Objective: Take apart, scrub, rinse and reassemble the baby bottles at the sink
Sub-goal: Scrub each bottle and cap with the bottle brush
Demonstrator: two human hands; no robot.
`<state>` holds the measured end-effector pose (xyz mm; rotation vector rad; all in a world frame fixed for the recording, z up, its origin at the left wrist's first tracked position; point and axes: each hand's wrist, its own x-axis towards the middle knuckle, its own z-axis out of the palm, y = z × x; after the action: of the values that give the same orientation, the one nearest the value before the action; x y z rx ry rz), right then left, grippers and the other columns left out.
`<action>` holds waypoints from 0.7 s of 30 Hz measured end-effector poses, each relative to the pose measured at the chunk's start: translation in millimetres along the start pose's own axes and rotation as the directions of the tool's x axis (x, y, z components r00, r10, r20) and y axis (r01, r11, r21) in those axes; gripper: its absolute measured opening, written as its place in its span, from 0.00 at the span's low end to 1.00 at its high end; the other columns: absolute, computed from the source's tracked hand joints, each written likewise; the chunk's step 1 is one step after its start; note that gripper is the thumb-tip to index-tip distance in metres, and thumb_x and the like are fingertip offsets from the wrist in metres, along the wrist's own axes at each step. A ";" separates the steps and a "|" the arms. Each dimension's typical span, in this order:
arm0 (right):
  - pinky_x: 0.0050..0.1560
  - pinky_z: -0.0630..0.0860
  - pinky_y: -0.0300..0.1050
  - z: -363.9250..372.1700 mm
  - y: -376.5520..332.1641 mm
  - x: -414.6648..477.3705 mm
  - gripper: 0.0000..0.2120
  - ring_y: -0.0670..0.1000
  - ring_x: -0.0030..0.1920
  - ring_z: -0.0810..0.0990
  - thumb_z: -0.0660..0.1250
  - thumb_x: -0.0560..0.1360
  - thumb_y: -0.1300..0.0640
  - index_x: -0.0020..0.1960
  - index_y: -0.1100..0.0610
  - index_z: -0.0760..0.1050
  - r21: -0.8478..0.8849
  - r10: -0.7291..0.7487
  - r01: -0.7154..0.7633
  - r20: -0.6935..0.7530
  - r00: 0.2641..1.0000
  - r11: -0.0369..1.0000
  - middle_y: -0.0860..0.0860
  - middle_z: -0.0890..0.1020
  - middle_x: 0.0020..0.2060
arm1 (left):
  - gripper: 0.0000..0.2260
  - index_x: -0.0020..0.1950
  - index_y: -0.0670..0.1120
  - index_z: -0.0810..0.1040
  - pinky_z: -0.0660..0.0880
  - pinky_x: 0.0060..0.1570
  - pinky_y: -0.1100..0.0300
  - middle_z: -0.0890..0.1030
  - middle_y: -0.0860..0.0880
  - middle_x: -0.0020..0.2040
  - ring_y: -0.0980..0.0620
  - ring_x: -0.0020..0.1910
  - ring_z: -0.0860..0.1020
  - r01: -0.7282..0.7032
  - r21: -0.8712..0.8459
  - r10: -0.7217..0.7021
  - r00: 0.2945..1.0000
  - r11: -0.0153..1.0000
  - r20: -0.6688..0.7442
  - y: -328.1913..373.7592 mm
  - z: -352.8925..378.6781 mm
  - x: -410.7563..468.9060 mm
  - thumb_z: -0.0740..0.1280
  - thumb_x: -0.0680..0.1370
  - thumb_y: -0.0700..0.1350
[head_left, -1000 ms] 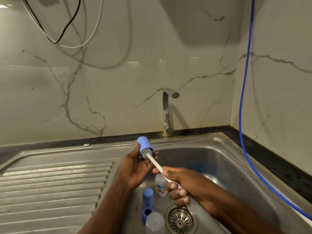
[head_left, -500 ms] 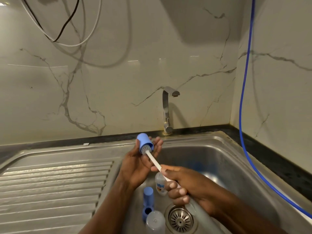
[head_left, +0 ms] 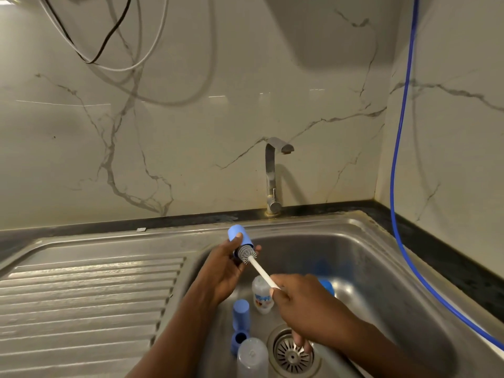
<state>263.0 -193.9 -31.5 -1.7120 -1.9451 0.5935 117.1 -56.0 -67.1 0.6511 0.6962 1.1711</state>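
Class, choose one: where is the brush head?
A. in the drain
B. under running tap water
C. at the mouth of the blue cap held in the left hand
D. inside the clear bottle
C: the grey brush head sits at the open end of the cap, which the left hand grips; the right hand holds the handle.

Clearance about the grip of the left hand [head_left: 223, 268] on the blue cap [head_left: 236, 235]. To the lower right, the path is crossed by the brush handle [head_left: 263, 274] held in the right hand [head_left: 308, 304]. Beneath the grip, the basin floor [head_left: 354, 304] is taken up by a white bottle [head_left: 260, 298], a blue cover [head_left: 241, 313] and a clear bottle [head_left: 252, 358]. Beyond, the back is bounded by the faucet [head_left: 272, 181]; leftward, open passage is offered above the draining board [head_left: 81, 296].
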 end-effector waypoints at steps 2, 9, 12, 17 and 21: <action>0.26 0.73 0.42 -1.1 -2.2 -0.8 0.12 0.49 0.22 0.76 0.55 0.80 0.55 0.53 0.57 0.75 0.053 -0.012 0.012 0.013 1.000 0.999 0.49 0.75 0.26 | 0.22 0.69 0.34 0.68 0.83 0.49 0.51 0.77 0.33 0.61 0.40 0.50 0.83 -0.019 -0.068 0.015 0.999 0.997 -0.052 3.9 -7.1 3.5 0.67 0.79 0.43; 0.24 0.75 0.43 -12.1 -7.1 -6.8 0.11 0.47 0.20 0.75 0.56 0.80 0.55 0.59 0.55 0.73 0.169 0.018 -0.016 -0.011 1.000 0.985 0.51 0.77 0.30 | 0.17 0.71 0.45 0.68 0.78 0.46 0.53 0.76 0.36 0.63 0.41 0.55 0.79 -0.166 -0.023 0.159 0.970 0.986 -0.182 5.1 -21.2 6.1 0.62 0.82 0.43; 0.28 0.72 0.41 -10.2 -7.8 -7.9 0.12 0.49 0.25 0.74 0.54 0.80 0.54 0.59 0.56 0.71 0.047 -0.021 0.025 -0.071 0.997 0.999 0.52 0.78 0.36 | 0.13 0.67 0.48 0.72 0.79 0.48 0.52 0.77 0.37 0.62 0.39 0.58 0.79 -0.139 0.013 0.140 0.980 0.990 -0.141 2.4 -17.7 4.2 0.62 0.82 0.42; 0.29 0.71 0.43 -3.3 -8.3 -6.4 0.10 0.50 0.28 0.73 0.53 0.81 0.56 0.53 0.54 0.72 -0.069 -0.043 0.036 -0.104 0.994 0.997 0.51 0.75 0.34 | 0.18 0.72 0.47 0.71 0.81 0.42 0.57 0.78 0.39 0.62 0.41 0.58 0.80 -0.140 0.083 0.145 0.988 0.987 -0.055 -1.2 -10.5 2.7 0.62 0.82 0.41; 0.25 0.72 0.41 -2.9 -8.1 4.4 0.10 0.49 0.25 0.75 0.53 0.81 0.57 0.54 0.54 0.72 -0.028 -0.014 0.010 -0.132 0.991 1.000 0.50 0.73 0.32 | 0.18 0.73 0.45 0.69 0.82 0.44 0.57 0.78 0.39 0.64 0.43 0.56 0.81 -0.178 0.121 0.179 0.984 0.976 0.006 -3.6 -3.5 2.0 0.61 0.82 0.41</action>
<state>258.0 -190.6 -24.0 -1.7096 -1.8777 0.4389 117.0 -54.7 -72.3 0.8271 0.7284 1.3029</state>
